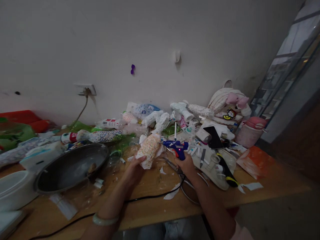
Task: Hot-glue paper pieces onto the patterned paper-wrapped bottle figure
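Through the feed, my left hand [137, 164] pinches the speckled bundle [150, 148] low down, apparently steadying it beside the nozzle [162, 143], while my right hand's [186, 164] fingers wrap the glue gun [176, 145].

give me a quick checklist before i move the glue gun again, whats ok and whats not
1. Glue gun gripped in right hand: ok
2. Speckled wrapped piece held by left hand: ok
3. Nozzle away from left fingers: ok, it is at the piece's far right side, fingers at its near left
4. Indicator light on: ok, glows red
5. Glue hot enough: cannot tell
6. Black cord out of the way: not ok, it passes under the left forearm
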The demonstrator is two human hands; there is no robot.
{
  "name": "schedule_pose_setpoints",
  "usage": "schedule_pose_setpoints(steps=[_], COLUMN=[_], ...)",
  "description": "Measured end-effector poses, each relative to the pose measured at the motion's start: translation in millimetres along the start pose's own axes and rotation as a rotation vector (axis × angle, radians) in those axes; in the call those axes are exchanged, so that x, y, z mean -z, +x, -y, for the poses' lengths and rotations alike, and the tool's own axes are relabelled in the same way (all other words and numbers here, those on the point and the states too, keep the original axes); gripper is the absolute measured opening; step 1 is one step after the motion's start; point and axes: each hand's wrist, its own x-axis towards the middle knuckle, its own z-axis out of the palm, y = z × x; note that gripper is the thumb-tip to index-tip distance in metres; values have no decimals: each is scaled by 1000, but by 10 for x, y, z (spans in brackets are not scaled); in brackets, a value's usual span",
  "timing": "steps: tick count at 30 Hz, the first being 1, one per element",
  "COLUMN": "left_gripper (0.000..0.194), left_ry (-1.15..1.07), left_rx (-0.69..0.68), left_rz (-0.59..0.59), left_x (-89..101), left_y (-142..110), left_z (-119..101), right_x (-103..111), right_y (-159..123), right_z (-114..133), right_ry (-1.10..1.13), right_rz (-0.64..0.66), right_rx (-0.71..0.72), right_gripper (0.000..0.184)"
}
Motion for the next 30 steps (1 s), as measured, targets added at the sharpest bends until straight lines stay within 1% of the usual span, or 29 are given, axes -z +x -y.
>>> schedule_pose_setpoints(steps=[5, 11, 14, 16, 23, 26, 30], left_gripper=[67, 74, 78, 78, 78, 78, 77], left_ry=[8, 9, 13, 12, 26, 32, 29], left_rx=[5, -19, -28, -34, -30, -18, -9], left_rz=[8, 3, 9, 23, 19, 9, 27], left_x=[11, 15, 16, 22, 45, 39, 26], left_y=[11, 17, 16, 16, 13, 4, -5], left_z=[4, 20, 23, 27, 39, 34, 24], right_x=[-3, 4, 3, -1, -9, -5, -4], right_y=[10, 23, 31, 33, 14, 6, 6], right_z=[-15, -37, -50, -54, -6, 10, 17], right_ry=[33, 6, 10, -4, -36, -12, 43], right_rz=[33, 25, 25, 17, -18, 5, 36], right_rx=[0, -50, -46, -39, -36, -65, -117], right_gripper=[30, 31, 31, 32, 29, 28, 25])
